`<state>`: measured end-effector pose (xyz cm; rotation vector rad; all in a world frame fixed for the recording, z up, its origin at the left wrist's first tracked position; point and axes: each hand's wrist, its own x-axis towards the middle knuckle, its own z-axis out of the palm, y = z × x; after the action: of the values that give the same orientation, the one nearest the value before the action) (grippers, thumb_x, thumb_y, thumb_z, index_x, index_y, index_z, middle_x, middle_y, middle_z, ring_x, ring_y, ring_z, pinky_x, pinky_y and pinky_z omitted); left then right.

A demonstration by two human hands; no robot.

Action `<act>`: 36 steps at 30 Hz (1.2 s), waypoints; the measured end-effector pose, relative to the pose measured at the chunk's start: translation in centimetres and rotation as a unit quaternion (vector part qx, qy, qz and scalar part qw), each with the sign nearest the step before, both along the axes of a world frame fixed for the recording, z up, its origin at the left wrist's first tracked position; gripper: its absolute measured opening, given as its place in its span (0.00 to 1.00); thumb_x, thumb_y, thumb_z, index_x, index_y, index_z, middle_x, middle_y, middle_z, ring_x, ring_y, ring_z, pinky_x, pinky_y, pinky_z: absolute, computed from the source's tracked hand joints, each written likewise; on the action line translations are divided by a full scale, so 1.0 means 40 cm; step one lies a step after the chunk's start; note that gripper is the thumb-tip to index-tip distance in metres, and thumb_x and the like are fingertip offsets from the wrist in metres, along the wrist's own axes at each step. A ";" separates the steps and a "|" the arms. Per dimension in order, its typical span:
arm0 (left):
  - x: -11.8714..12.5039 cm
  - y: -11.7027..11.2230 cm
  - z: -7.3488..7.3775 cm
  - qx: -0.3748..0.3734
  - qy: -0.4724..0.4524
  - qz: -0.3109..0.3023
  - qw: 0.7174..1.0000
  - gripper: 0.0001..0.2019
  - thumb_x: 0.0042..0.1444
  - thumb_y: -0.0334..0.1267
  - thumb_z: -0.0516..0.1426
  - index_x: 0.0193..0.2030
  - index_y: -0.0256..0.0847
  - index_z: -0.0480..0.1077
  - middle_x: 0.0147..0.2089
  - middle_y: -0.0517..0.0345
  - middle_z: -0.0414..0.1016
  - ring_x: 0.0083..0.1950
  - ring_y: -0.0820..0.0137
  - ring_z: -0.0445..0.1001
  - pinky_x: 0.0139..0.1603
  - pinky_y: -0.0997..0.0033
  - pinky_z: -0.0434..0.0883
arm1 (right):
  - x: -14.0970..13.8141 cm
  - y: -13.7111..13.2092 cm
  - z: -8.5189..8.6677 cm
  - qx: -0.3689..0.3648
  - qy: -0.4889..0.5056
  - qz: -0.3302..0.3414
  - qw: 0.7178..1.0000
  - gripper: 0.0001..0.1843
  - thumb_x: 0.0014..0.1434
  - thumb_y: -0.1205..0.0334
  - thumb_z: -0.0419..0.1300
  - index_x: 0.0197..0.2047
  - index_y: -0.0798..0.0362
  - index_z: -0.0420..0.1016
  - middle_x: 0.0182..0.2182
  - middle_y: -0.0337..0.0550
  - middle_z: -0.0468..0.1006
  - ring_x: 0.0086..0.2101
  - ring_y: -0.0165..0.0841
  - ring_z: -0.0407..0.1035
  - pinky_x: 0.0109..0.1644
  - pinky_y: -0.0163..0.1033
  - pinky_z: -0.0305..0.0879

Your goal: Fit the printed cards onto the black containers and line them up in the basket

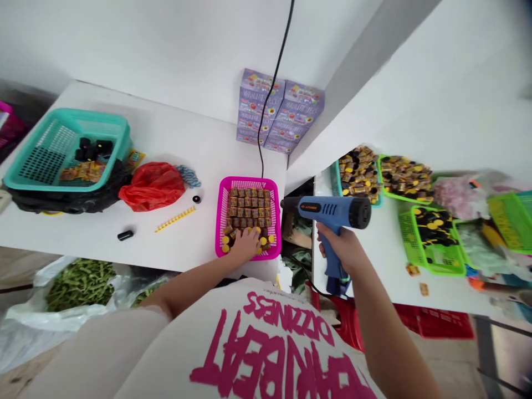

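Note:
My right hand [344, 248] is wrapped round the handle of a blue heat gun [328, 209], held up at the right of the pink basket with its nozzle pointing left. My left hand [248, 243] reaches into the front of the pink basket [219, 221], fingers stretched over small bottles [249, 202] in printed wrappers. At the back these bottles lie in neat rows. Around my left fingers several are loose, with yellow ends [225, 240] showing. What lies under the fingertips is hidden.
Purple boxes [260, 105] stand stacked behind the basket; a black cable [274, 77] hangs before them. Left are a teal basket [25, 172], a red bag [153, 185] and a yellow strip [174, 219]. On the right-hand table are green baskets [446, 269] of bottles.

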<state>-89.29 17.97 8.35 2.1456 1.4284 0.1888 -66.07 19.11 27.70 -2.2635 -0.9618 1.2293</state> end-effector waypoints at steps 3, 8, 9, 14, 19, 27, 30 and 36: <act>-0.068 -0.064 0.036 0.003 -0.017 -0.033 0.999 0.19 0.68 0.43 0.49 0.61 0.46 0.71 0.62 0.46 0.72 0.63 0.51 0.65 0.63 0.40 0.58 | -0.027 0.024 -0.031 -0.025 0.026 0.062 0.997 0.18 0.59 0.45 0.60 0.31 0.51 0.68 0.23 0.41 0.75 0.20 0.31 0.69 0.22 0.36 0.68; -0.242 -0.102 0.104 0.029 -0.043 -0.027 0.998 0.19 0.70 0.41 0.45 0.61 0.49 0.69 0.62 0.53 0.74 0.66 0.59 0.63 0.64 0.51 0.53 | -0.098 0.112 -0.084 -0.081 0.038 0.175 0.980 0.16 0.57 0.47 0.63 0.34 0.53 0.71 0.23 0.40 0.75 0.19 0.31 0.68 0.22 0.36 0.66; -0.284 -0.107 0.113 0.036 -0.042 -0.005 0.998 0.19 0.70 0.40 0.44 0.61 0.50 0.69 0.61 0.53 0.75 0.65 0.59 0.64 0.63 0.51 0.53 | -0.112 0.134 -0.095 -0.089 0.031 0.196 0.976 0.17 0.57 0.48 0.64 0.36 0.54 0.72 0.22 0.40 0.75 0.20 0.31 0.68 0.23 0.36 0.66; -0.449 -0.149 0.133 0.077 -0.023 0.158 0.984 0.20 0.70 0.40 0.41 0.62 0.44 0.66 0.57 0.47 0.75 0.62 0.56 0.64 0.58 0.50 0.53 | -0.174 0.236 -0.142 -0.108 -0.030 0.258 0.960 0.20 0.55 0.48 0.66 0.38 0.58 0.76 0.26 0.44 0.76 0.24 0.32 0.69 0.29 0.36 0.67; -0.497 -0.173 0.140 0.092 -0.013 0.246 0.965 0.21 0.69 0.42 0.40 0.61 0.43 0.65 0.57 0.45 0.74 0.64 0.54 0.61 0.60 0.50 0.51 | -0.185 0.272 -0.141 -0.128 -0.054 0.282 0.949 0.19 0.54 0.48 0.66 0.35 0.58 0.75 0.24 0.45 0.75 0.23 0.32 0.69 0.28 0.36 0.66; -0.491 -0.097 0.163 0.106 -0.037 0.255 0.960 0.23 0.68 0.44 0.41 0.61 0.38 0.67 0.52 0.42 0.76 0.66 0.51 0.57 0.63 0.47 0.49 | -0.108 0.216 -0.100 -0.147 0.005 0.271 0.951 0.16 0.56 0.50 0.65 0.33 0.55 0.72 0.22 0.42 0.75 0.19 0.31 0.68 0.21 0.36 0.65; -0.462 -0.018 0.167 0.117 -0.056 0.242 0.962 0.23 0.68 0.44 0.41 0.61 0.38 0.66 0.58 0.42 0.73 0.65 0.51 0.58 0.64 0.45 0.50 | -0.072 0.193 -0.085 -0.147 0.006 0.249 0.957 0.16 0.55 0.50 0.67 0.31 0.55 0.72 0.20 0.40 0.74 0.17 0.31 0.67 0.19 0.35 0.64; -0.253 0.182 0.098 0.075 -0.069 0.139 0.985 0.20 0.70 0.39 0.42 0.61 0.39 0.67 0.58 0.44 0.74 0.59 0.58 0.69 0.61 0.51 0.65 | 0.007 0.135 -0.028 -0.134 0.005 0.173 0.976 0.16 0.53 0.52 0.69 0.27 0.55 0.71 0.18 0.42 0.74 0.16 0.31 0.66 0.17 0.36 0.64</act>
<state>-99.42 25.24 12.28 1.9957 1.6717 0.5534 -65.80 24.51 26.58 -2.3531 -1.2977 1.5990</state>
